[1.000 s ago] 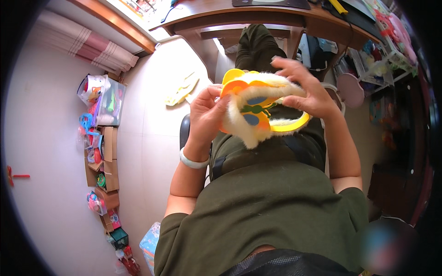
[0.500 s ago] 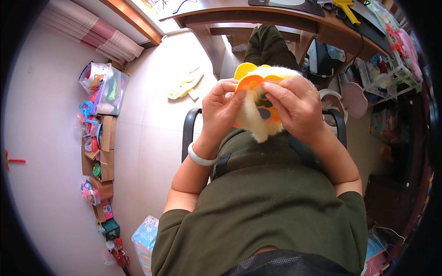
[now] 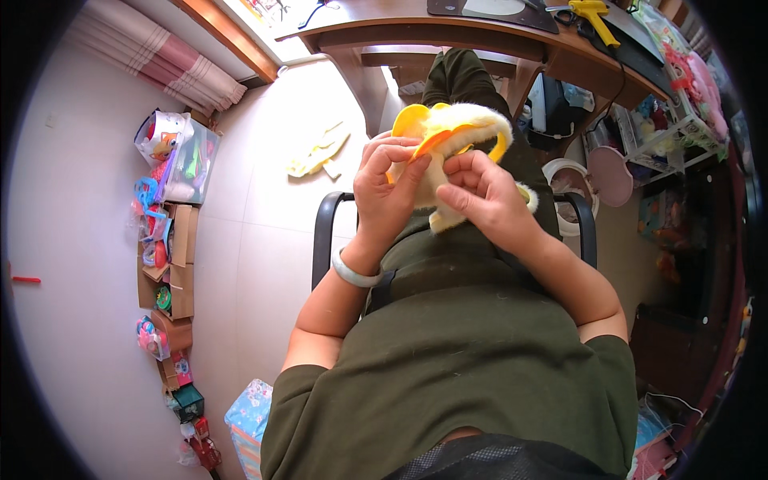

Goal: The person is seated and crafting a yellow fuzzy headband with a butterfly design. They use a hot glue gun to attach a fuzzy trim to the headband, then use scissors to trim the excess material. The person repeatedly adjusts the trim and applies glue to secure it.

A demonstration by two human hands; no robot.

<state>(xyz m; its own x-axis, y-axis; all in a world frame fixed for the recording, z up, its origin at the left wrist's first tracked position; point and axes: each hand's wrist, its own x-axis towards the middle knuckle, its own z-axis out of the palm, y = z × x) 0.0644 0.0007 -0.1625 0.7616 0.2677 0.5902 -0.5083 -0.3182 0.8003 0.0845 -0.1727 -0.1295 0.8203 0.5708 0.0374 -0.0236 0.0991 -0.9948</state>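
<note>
In front of my lap is a fluffy cream plush piece (image 3: 472, 116) with yellow-orange petal-like felt (image 3: 410, 120) along its edge. A curved yellow band shows at its right side, and a furry cream strip (image 3: 437, 216) hangs below. My left hand (image 3: 386, 180) is closed, pinching the orange felt between thumb and fingers. On the right of the strip, my right hand (image 3: 488, 200) has curled fingers and its thumb against the cream fur, in a loose grip. Both hands partly hide the middle of the piece.
A wooden desk (image 3: 480, 36) stands ahead with a yellow glue gun (image 3: 594, 20) on it. A pale yellow cloth (image 3: 320, 152) lies on the floor. Cardboard boxes (image 3: 184, 256) and toys line the left wall. Black chair armrests (image 3: 324, 232) flank me; a white bin (image 3: 570, 180) is at right.
The plush piece has turned, bringing its fur and yellow band into view on the right. My right hand has left the orange felt and come down to the furry strip.
</note>
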